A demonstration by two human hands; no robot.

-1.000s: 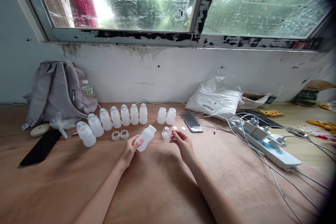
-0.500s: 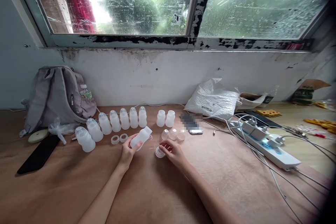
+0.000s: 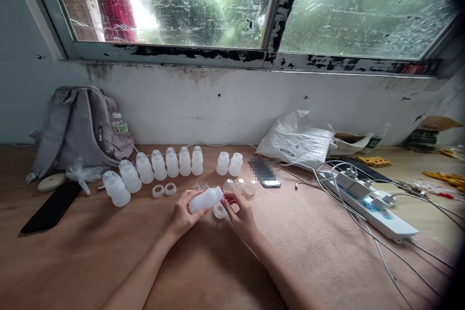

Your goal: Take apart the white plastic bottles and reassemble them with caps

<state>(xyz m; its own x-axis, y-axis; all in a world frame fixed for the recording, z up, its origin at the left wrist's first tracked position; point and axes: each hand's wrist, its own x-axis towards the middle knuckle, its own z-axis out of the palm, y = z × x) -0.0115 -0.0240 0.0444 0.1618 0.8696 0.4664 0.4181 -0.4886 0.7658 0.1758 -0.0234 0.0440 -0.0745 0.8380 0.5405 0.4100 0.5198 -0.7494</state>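
Note:
My left hand (image 3: 184, 213) is wrapped round a frosted baby bottle (image 3: 204, 200), which lies tilted almost level with its uncapped mouth to the right. At that mouth are the bent, closed fingers of my right hand (image 3: 238, 213), touching the rim; anything small between the fingertips is hidden. Just under the bottle's mouth, a white collar ring (image 3: 220, 211) rests on the table. Clear domed caps (image 3: 250, 188) stand behind my right hand. Two small clear teats (image 3: 201, 186) lie behind the bottle. Farther left are two white rings (image 3: 158, 191).
Several capped bottles (image 3: 145, 168) form a curved row at the back left. Two uncapped bottles (image 3: 223, 164) stand right of it. A phone (image 3: 271, 183), a white plastic bag (image 3: 296, 140) and a power strip (image 3: 381, 213) with loose cables lie to the right. A backpack (image 3: 80, 126) sits left.
My left hand has tipped the bottle further toward level and brought it right and down. My right hand has left the collar ring on the table and met the bottle's mouth.

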